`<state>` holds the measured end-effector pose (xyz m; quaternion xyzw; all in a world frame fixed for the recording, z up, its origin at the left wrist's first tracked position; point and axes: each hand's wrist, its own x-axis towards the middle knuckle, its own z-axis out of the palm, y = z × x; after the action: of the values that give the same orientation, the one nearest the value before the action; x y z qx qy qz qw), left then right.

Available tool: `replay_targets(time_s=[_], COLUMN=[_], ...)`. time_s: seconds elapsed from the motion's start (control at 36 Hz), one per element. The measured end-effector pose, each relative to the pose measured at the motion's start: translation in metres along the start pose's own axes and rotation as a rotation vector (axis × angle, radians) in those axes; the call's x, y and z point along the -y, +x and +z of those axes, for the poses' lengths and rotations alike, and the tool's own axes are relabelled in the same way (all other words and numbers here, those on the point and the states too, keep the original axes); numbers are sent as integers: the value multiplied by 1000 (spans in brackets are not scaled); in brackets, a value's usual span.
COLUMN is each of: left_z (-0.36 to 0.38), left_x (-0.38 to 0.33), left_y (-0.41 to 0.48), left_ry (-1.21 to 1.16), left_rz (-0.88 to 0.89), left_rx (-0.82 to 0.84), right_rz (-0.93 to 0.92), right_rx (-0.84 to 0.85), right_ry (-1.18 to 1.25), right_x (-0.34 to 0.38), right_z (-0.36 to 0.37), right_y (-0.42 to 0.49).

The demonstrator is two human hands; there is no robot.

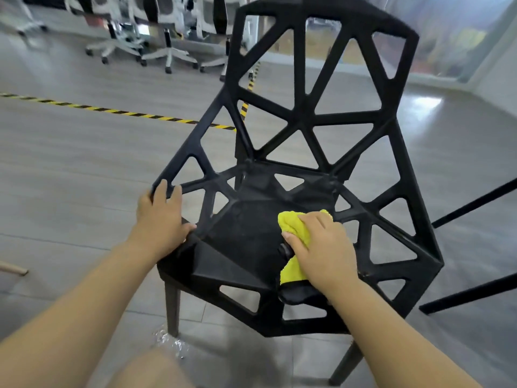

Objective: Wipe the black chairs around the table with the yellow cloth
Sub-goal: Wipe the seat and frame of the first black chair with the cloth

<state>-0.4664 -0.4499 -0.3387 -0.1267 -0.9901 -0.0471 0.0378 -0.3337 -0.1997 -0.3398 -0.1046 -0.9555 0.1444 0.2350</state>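
Smooth grey plank floor (70, 169), crossed by striped tape (112, 110). A matte black plastic chair (305, 119) has a web of triangular cutouts. The left hand (161, 217) curls its fingers over the chair's left rim. The right hand (321, 247) grips the bunched, fluffy yellow cloth (291, 222), pressing it onto the seat.

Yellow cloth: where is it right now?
Head view, lower centre-right: the yellow cloth sits on the seat of the black chair, under the right hand that grips it.
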Motion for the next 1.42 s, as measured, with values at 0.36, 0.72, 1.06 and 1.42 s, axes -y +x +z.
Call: replay_targets(time_s=[0.36, 0.72, 1.06, 1.42], left_z=[-32, -90, -115, -153], left_x=[0, -59, -131, -188], left_y=[14, -45, -121, -130], left_ry=[-114, -186, -281, 41], left_rz=[-142, -217, -157, 292], left_rx=[158, 553, 905, 1131], right_rz=[144, 363, 548, 641], right_rx=[238, 559, 808, 973], right_ry=[-49, -144, -256, -297], right_x=[-13, -12, -46, -60], right_z=[-26, -124, -207, -265], right_y=[19, 8, 3, 22])
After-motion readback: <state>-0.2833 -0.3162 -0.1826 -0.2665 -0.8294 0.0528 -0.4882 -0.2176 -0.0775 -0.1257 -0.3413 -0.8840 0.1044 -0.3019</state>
